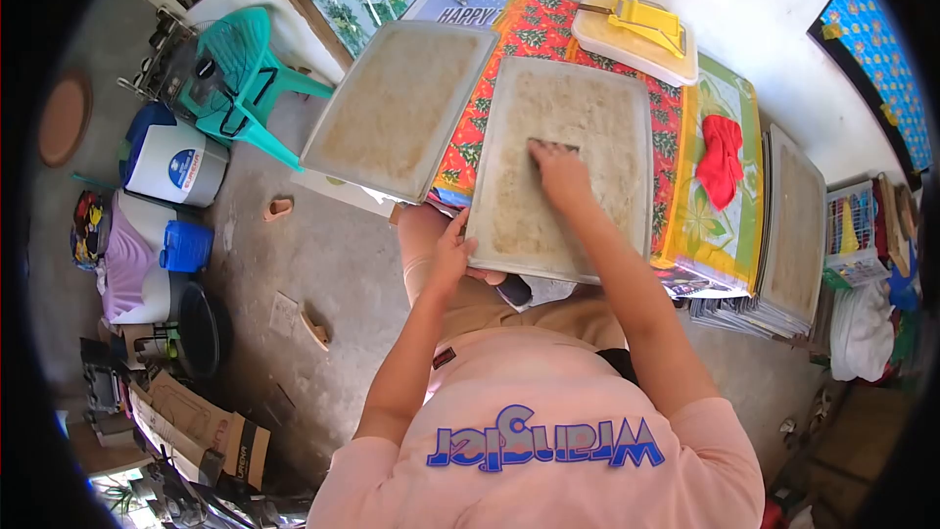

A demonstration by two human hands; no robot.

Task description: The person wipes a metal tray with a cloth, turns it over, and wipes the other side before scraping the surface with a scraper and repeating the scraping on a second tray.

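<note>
A large rectangular baking tray (578, 98) with a brownish, blotchy surface lies in front of me on the table, its near end jutting over the edge. At its near left corner my left hand (452, 253) is closed around the rim. Over the middle of the tray, my right hand (561, 176) is closed and pressed down on a small dark flat piece (571, 147); its edge shows beside the fingers, and its kind I cannot make out. To the left lies a second similar tray (401, 98), slightly overlapping the table's side.
A red cloth (721, 162) lies on the table's right part. Behind the trays stands a white tub (641, 49) with a yellow slicer-like tool (646, 22) on top. Stacked trays (791, 235) lean at the right. A green chair (240, 69) stands left.
</note>
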